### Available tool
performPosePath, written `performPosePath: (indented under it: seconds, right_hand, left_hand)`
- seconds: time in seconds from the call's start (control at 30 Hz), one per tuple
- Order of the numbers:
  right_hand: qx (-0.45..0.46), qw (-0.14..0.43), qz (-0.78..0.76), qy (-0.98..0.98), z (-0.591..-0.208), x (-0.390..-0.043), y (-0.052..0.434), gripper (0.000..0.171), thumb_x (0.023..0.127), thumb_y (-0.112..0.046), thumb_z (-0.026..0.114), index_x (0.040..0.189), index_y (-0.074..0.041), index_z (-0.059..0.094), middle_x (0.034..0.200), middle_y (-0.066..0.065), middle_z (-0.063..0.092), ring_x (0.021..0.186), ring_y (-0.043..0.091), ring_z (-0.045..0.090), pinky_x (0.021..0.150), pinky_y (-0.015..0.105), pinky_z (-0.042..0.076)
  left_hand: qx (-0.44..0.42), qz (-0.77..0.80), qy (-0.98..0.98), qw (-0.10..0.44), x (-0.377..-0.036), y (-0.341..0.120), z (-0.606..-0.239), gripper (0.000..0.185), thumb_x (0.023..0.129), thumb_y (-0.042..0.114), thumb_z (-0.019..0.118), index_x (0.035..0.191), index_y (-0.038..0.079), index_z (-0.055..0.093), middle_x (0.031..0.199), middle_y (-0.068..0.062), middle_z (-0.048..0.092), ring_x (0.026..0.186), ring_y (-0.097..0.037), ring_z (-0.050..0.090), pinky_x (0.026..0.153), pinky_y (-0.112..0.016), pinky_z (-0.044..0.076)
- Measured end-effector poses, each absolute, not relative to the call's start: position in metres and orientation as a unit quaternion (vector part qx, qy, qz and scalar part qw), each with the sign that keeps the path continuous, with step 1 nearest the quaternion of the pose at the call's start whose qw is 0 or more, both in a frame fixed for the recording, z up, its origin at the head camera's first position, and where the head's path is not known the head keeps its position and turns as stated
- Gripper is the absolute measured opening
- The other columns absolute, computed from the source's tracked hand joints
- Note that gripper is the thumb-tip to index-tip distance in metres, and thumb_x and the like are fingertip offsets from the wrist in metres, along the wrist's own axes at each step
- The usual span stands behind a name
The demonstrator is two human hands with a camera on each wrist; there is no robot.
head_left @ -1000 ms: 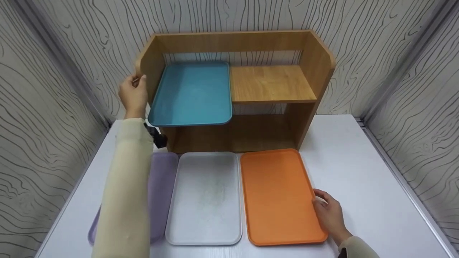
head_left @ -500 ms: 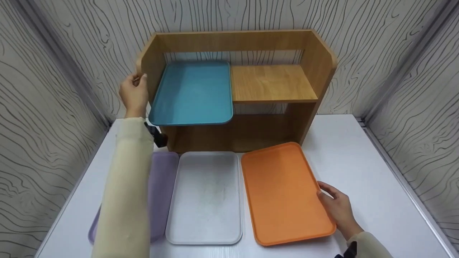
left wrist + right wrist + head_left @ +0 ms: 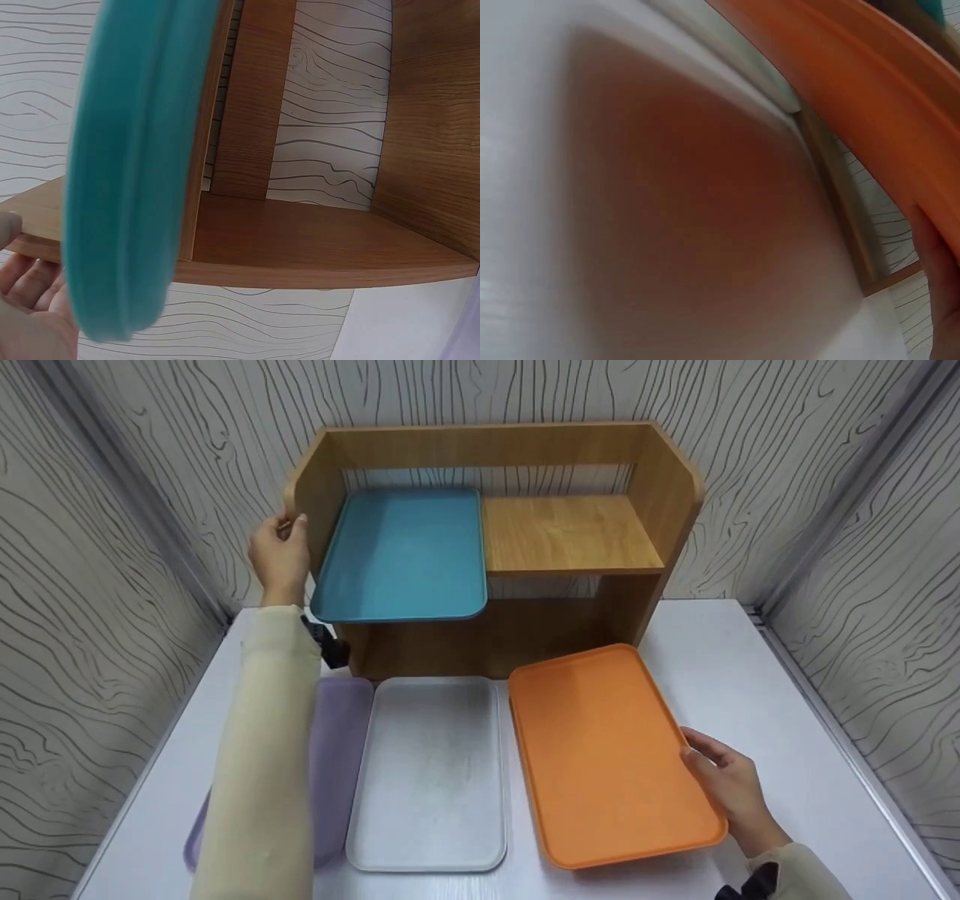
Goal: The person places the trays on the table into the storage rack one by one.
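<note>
Shelf unit: we take the two-level wooden shelf unit (image 3: 577, 536) as landmark; it stands on the white bench (image 3: 780, 697) before a line-patterned wall (image 3: 495, 390).
Left hand: we see the left hand (image 3: 279, 556) at the shelf unit's left side panel (image 3: 313, 499), fingers and thumb clamped on its front edge.
Right hand: we find the right hand (image 3: 733, 784) in front of the shelf unit and beyond its right end, fingers and thumb clamped on the right edge of the orange tray (image 3: 611, 757).
Orange tray: it slants before the shelf unit's right end; the right wrist view shows us its underside raised above the bench. Whether its left edge touches the bench, we cannot tell.
Teal tray: we note the teal tray (image 3: 405, 555) on the shelf unit's upper level, left half, its near end overhanging the front.
White tray: the white tray (image 3: 431, 772) lies flat before the shelf unit's left half.
Purple tray: before the shelf unit's left end we see the purple tray (image 3: 341, 765), partly hidden by the left sleeve (image 3: 262, 750).
</note>
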State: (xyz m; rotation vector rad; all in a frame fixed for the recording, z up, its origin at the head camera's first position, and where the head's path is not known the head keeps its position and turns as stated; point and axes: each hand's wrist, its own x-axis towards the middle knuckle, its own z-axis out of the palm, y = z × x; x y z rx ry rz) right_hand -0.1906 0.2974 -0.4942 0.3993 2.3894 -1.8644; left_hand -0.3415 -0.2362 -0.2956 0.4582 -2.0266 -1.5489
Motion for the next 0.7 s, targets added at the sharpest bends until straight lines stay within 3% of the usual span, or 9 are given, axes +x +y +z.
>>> performPosePath:
  seconds: [0.13,0.3,0.4,0.7]
  right_hand:
    - [0.127,0.042,-0.641,0.756,-0.476,-0.187,0.300,0.052,0.088,-0.033,0.067,0.134,-0.012,0.053,0.102,-0.022,0.062,0.090,0.000,0.061,0.077,0.021,0.053]
    - [0.110,0.044,-0.687,0.717,-0.453,-0.182,0.303,0.024,0.091,-0.022,0.064,0.113,-0.028,0.067,0.099,-0.016,0.067,0.086,0.007,0.065,0.072,0.024,0.055]
    - [0.104,0.052,-0.711,0.693,-0.441,-0.180,0.304,0.021,0.092,-0.018,0.063,0.107,-0.031,0.068,0.100,-0.013,0.068,0.086,0.009,0.066,0.071,0.025,0.055]
    - [0.078,0.058,-0.750,0.654,-0.410,-0.175,0.307,0.026,0.093,-0.010,0.059,0.109,-0.029,0.070,0.100,-0.008,0.070,0.084,0.011,0.068,0.070,0.027,0.056]
  left_hand:
    - [0.171,-0.573,-0.755,0.269,-0.342,-0.236,-0.295,0.035,0.097,0.025,0.053,0.126,0.005,0.058,0.126,-0.010,0.060,0.113,-0.016,0.056,0.094,-0.025,0.045]
    - [0.174,-0.562,-0.761,0.274,-0.344,-0.238,-0.296,0.036,0.096,0.024,0.054,0.126,0.004,0.057,0.125,-0.013,0.060,0.114,-0.019,0.056,0.094,-0.027,0.046]
    - [0.175,-0.562,-0.761,0.275,-0.344,-0.238,-0.296,0.036,0.096,0.023,0.054,0.126,0.003,0.057,0.126,-0.013,0.059,0.114,-0.019,0.056,0.095,-0.027,0.045]
    - [0.176,-0.574,-0.753,0.268,-0.344,-0.237,-0.295,0.037,0.097,0.024,0.053,0.128,0.004,0.056,0.128,-0.012,0.059,0.116,-0.018,0.056,0.096,-0.025,0.045]
